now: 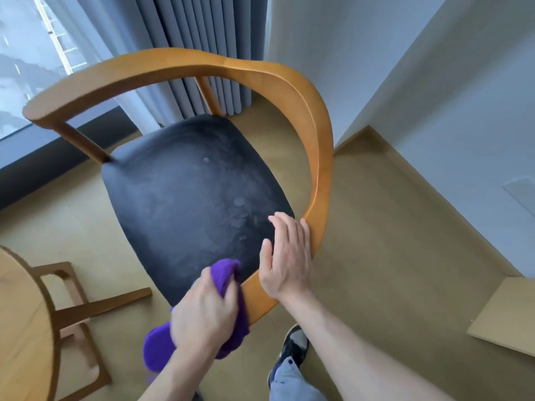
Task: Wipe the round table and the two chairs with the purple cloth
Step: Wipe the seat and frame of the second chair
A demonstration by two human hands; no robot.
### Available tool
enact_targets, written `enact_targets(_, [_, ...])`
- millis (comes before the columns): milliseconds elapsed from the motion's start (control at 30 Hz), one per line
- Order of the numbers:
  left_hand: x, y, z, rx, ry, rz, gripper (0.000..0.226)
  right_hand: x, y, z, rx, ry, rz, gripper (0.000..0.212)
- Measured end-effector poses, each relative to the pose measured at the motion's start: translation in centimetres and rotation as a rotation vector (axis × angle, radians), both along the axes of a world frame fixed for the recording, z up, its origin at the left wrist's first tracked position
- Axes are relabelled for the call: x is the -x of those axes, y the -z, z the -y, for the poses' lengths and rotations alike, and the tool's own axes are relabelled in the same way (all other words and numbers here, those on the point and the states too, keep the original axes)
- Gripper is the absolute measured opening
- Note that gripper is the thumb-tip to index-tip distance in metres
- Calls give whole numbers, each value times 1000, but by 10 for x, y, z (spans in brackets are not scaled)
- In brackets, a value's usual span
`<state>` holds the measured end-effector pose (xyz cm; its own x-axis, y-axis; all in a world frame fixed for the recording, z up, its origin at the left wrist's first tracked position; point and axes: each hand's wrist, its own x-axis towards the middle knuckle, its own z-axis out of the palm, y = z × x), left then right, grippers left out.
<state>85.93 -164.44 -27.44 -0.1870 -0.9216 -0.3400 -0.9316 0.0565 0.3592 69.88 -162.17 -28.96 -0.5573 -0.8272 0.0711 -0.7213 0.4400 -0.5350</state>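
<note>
Purple cloth [231, 322], bunched in the gripping left hand [204, 311], presses the wooden chair's curved armrest [315, 134] at lower centre; right hand [285, 256] rests flat-fingered on the rail just above.

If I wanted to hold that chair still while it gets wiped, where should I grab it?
Probably the curved wooden armrest rail, from above on the right side. It arcs around the black seat with open space beneath, so fingers can wrap it. The right hand already rests flat there while the left hand grips the purple cloth.
</note>
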Motion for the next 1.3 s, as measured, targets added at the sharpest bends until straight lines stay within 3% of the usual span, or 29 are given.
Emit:
enact_targets(167, [82, 4, -2, -81, 47, -63, 36, 10, -5, -3, 296, 93, 300, 49])
enact_targets(400, [80, -2, -3, -99, 32, -58, 38, 13, -12, -3, 85, -34, 285, 55])
enact_targets(500, [61, -11, 4, -280, -42, -359, 28, 15, -17, -3, -81, -143, 258, 59])
enact_targets(567, [37, -21, 15, -484, -185, -738, 52, 13, -21, -1, -206, -304, 172, 60])
enact_targets(633, [5, -24, 20, -491, -307, -912, 65, -5, -26, 4, -341, -504, 203, 65])
enact_targets(800, [-60, -22, -11, -124, -273, -638, 67, -79, -37, -2, -496, -796, 214, 62])
enact_targets(867, [-61, -20, -13, -87, -295, -612, 66, -86, -36, -4, -484, -811, 194, 64])
enact_targets(967, [-35, -23, -12, -8, -201, -636, 61, -70, -36, -2, -383, -781, 184, 43])
enact_targets(1033, [-11, -26, -10, -14, -139, -681, 58, -48, -38, -3, -344, -752, 152, 32])
enact_targets(1167, [45, -33, -11, -206, -31, -724, 58, 15, -49, -8, -361, -660, 96, 30])
enact_targets(1300, [98, -38, 0, -280, -31, -838, 69, 87, -61, -3, -432, -652, 31, 64])
